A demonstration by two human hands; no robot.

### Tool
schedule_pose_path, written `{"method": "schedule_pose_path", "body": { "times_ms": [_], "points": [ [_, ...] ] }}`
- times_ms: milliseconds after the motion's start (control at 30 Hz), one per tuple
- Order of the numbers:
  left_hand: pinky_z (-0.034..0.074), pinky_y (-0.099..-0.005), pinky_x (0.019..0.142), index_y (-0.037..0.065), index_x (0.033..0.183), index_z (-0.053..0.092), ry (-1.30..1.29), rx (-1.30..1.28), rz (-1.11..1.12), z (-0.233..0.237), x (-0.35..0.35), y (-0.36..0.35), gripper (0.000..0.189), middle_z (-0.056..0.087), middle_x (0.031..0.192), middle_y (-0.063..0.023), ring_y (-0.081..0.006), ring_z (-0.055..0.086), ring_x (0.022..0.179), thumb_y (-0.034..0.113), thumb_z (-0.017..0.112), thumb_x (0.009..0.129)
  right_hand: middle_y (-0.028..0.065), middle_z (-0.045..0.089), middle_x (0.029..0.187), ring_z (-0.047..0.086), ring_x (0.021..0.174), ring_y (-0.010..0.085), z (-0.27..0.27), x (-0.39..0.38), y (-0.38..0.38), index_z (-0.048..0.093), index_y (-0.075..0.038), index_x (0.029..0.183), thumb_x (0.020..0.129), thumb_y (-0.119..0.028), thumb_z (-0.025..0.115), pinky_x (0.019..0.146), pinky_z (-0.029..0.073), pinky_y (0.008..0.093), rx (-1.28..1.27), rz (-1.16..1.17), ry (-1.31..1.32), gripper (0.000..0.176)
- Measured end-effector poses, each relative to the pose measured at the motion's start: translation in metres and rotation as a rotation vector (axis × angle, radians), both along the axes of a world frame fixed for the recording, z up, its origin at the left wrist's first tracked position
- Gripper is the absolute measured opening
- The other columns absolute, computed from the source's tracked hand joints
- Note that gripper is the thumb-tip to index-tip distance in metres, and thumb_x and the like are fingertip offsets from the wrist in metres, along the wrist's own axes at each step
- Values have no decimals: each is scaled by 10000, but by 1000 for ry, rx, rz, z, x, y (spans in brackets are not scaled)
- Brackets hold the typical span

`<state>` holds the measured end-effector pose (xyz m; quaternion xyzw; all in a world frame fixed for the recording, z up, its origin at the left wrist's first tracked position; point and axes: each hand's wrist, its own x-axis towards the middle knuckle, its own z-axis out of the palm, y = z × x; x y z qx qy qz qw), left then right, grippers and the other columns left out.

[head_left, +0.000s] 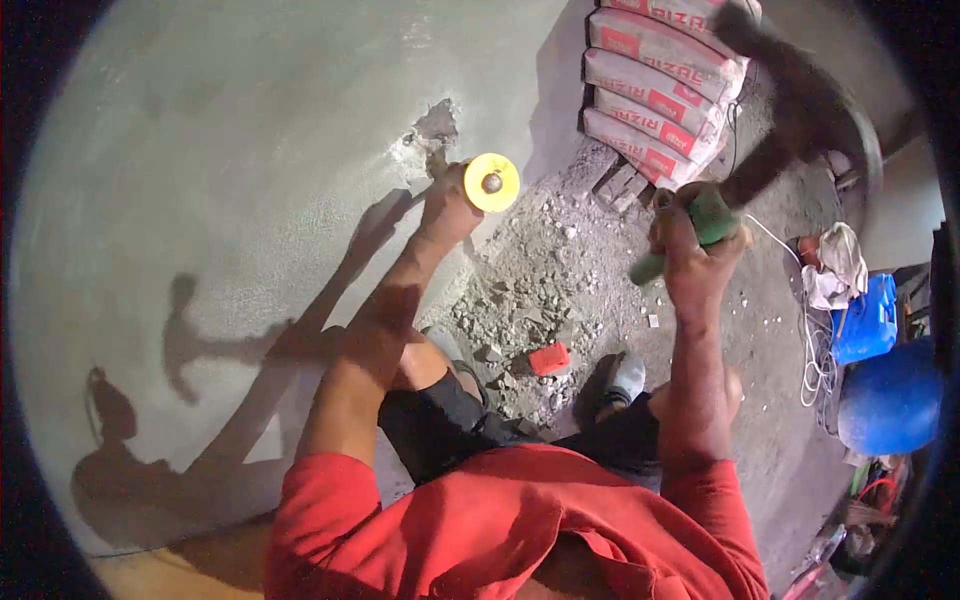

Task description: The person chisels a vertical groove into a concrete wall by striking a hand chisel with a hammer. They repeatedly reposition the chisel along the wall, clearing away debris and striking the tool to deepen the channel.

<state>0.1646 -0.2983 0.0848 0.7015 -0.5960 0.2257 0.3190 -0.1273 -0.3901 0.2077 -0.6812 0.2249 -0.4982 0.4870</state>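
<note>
My left hand (450, 208) is wrapped round a chisel with a round yellow hand guard (505, 170); its metal struck end (492, 183) faces me. The chisel's far end points into a rough broken hole (430, 135) in the grey plastered wall (250, 130); its tip is hidden. On the right, my right hand (695, 245) grips the green handle of a claw hammer (712, 218), raised away from the chisel. The dark hammer head (800, 95) is smeared by motion.
Rubble (530, 270) covers the floor by the wall, with a red block-like piece (549, 359) between my feet. Stacked cement bags (660, 90) stand ahead. To the right are a white cable (806, 350), a blue container (865, 320) and a blue drum (890, 400).
</note>
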Motion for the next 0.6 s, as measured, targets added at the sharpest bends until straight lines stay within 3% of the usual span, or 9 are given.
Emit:
{"method": "schedule_pose_path", "body": {
  "times_ms": [67, 133, 200, 233, 300, 400, 467, 500, 600],
  "points": [
    [492, -412, 808, 40, 970, 644, 11, -16, -39, -1, 10, -4, 265, 653, 904, -127, -305, 609, 897, 48, 636, 705, 37, 621, 648, 570, 585, 126, -51, 27, 4, 613, -67, 768, 802, -145, 715, 558, 467, 298, -79, -121, -66, 133],
    [503, -397, 794, 37, 982, 640, -399, 36, 55, -18, 29, -13, 276, 658, 926, -129, -309, 612, 922, 48, 650, 706, 218, 666, 788, 659, 732, 367, -113, 48, -4, 656, -16, 991, 760, -176, 690, 716, 518, 414, -120, 99, 352, 283],
    [507, -357, 806, 93, 1050, 631, 66, 84, -101, -28, 46, -30, 232, 674, 940, -94, -262, 630, 937, 132, 595, 825, 245, 674, 830, 668, 768, 391, -142, 51, -24, 646, 10, 1036, 769, -209, 672, 743, 517, 424, -88, 93, 709, 347],
    [509, -355, 797, 122, 1059, 629, -482, 135, 112, -24, 57, -40, 219, 675, 937, -67, -247, 636, 908, 171, 567, 856, 253, 670, 828, 677, 769, 364, -139, 48, -35, 645, 9, 1035, 774, -215, 668, 735, 516, 423, -31, 17, 696, 345],
    [507, -336, 780, 138, 1086, 627, -842, 256, 309, -23, 56, -29, 221, 662, 928, -22, -209, 631, 842, 226, 566, 893, 219, 665, 761, 669, 686, 286, -118, 28, -32, 625, 34, 994, 780, -222, 675, 672, 512, 411, 188, -7, 643, 337],
    [480, -385, 944, 79, 1183, 613, 288, 56, 116, 28, 44, -40, 363, 665, 1077, -96, -222, 642, 1000, 270, 669, 879, 135, 633, 672, 616, 582, 239, -128, 6, -55, 598, 40, 916, 781, -224, 677, 584, 493, 388, 236, -30, 394, 307],
    [515, -378, 858, 46, 1113, 650, 635, 174, 480, 100, -5, -28, 314, 689, 970, -87, -231, 668, 910, 201, 706, 846, 102, 609, 651, 591, 559, 206, -116, -9, -65, 585, 29, 883, 782, -222, 677, 555, 482, 367, 308, -34, 380, 286],
    [516, -346, 825, 39, 1140, 638, 812, -26, 195, 74, 45, -29, 368, 686, 1012, -92, -206, 666, 923, 161, 740, 808, 69, 585, 630, 566, 537, 174, -114, -16, -70, 571, 17, 851, 783, -219, 677, 525, 470, 347, 361, -29, 371, 268],
    [503, -328, 828, 33, 1138, 629, 492, 360, 403, 94, 17, -29, 350, 675, 1029, -81, -186, 655, 924, 138, 732, 820, 64, 580, 630, 563, 539, 139, -126, -21, -79, 563, 1, 838, 786, -214, 673, 505, 459, 331, 445, -3, 416, 247]
  ]
}}
